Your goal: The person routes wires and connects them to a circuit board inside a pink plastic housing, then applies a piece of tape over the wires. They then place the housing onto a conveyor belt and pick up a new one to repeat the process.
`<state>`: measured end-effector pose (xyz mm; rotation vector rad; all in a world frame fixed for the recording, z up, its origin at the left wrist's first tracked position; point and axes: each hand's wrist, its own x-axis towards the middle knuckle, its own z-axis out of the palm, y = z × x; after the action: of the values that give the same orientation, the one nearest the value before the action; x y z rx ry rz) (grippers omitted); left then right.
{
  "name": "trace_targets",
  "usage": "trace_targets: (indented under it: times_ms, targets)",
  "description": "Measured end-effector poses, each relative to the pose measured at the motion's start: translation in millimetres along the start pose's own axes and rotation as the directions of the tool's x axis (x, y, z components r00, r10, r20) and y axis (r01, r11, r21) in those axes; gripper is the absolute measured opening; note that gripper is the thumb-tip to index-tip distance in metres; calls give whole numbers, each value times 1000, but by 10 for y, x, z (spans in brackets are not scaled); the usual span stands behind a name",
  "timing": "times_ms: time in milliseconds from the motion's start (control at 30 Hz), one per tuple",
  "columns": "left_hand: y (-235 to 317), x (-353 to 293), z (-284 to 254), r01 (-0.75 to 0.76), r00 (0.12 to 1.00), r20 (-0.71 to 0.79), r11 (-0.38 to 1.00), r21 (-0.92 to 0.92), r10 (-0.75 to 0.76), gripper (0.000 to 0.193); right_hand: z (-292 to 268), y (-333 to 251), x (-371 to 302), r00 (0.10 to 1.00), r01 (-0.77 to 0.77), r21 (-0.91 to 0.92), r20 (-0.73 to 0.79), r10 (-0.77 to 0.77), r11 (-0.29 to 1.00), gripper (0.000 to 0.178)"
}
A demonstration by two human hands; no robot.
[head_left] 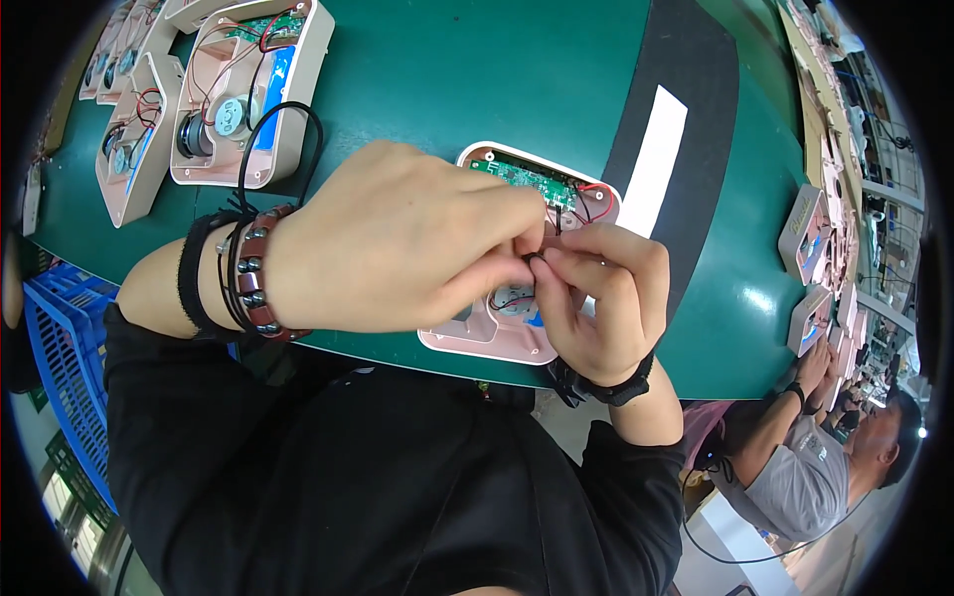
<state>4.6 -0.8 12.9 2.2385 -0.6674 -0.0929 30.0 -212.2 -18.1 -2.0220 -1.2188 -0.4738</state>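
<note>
Left hand (397,238) and right hand (621,298) are brought together fingertip to fingertip, and a small black piece (534,256) is pinched between the thumb and finger of each; its shape is mostly covered. Beneath them a pink casing (487,343) is seen on the green table (447,79), close to its near edge and partly hidden by both hands. Inside it are seen a green board (527,181), red wires (599,189) and a silver disc (512,300). Bracelets (256,273) are worn on the left wrist, from which a black cord (320,129) is looped up across the view of a second casing (316,94). That one is fitted with a blue block (276,94), a round motor (234,117) and a board; more casings are set beside it. Beyond the right hand, a white strip (651,164) is laid on a dark mat (708,129). At far right, casings are lined up and one is being handled by a co-worker (800,487). A blue crate (65,338) is placed at lower left.
</note>
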Motion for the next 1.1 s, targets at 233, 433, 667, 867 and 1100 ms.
trace_targets:
  times_ms: [233, 433, 667, 867, 1100]
  targets:
    - [9, -31, 58, 26, 997, -72, 999, 42, -23, 14, 40, -29, -17, 996, -90, 49, -1, 90, 995, 23]
    - [-33, -27, 44, 10, 997, -77, 997, 75, -4, 18, 53, -18, -54, 994, -104, -95, -44, 100, 990, 23]
    - [-63, -35, 50, -3, 994, -111, 998, 57, 9, 23, -19, -65, -34, 1000, -7, -315, -21, 0, 949, 28]
    - [-68, -54, 60, -18, 993, -118, 998, 59, 25, 24, 47, -52, -23, 952, -305, 85, 52, 302, 949, 29]
    - [7, -42, 64, -20, 995, -101, 999, 35, 23, 22, 45, 7, -43, 969, -245, 32, 48, 243, 969, 24]
